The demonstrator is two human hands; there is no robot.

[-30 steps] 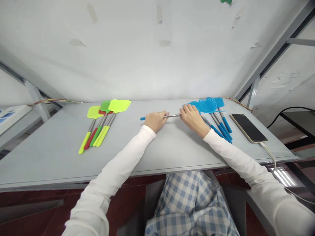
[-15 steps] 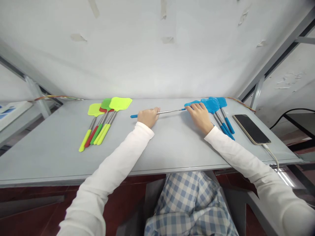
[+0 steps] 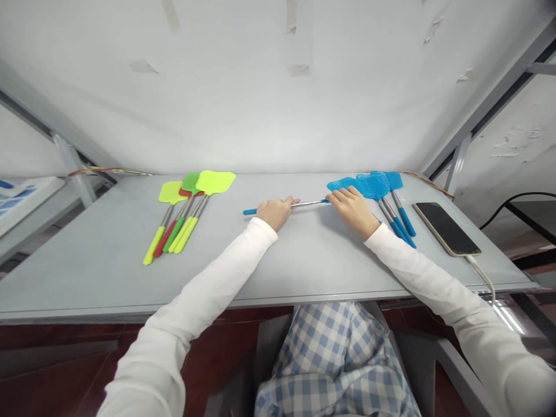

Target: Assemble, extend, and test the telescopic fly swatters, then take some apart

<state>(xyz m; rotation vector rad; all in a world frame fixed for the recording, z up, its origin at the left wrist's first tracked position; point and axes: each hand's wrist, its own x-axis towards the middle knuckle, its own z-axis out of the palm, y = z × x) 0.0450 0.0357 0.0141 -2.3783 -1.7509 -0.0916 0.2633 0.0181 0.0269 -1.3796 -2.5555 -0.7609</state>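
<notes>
Head view of a grey bench (image 3: 304, 266) with both of the person's hands on one blue fly swatter (image 3: 304, 204), which lies crosswise near the bench's far edge. The left hand (image 3: 273, 212) has its fingers clamped on the handle end, the blue grip tip projecting to its left. The right hand (image 3: 354, 208) has its fingers closed on the metal rod where it meets the blue head. Just beside the right hand lies a pile of blue swatters (image 3: 386, 194), heads toward the wall. Well apart on the left lies a bundle of yellow, green and red swatters (image 3: 185, 211). A phone (image 3: 447, 227) with a cable (image 3: 482, 272) rests at the right end.
</notes>
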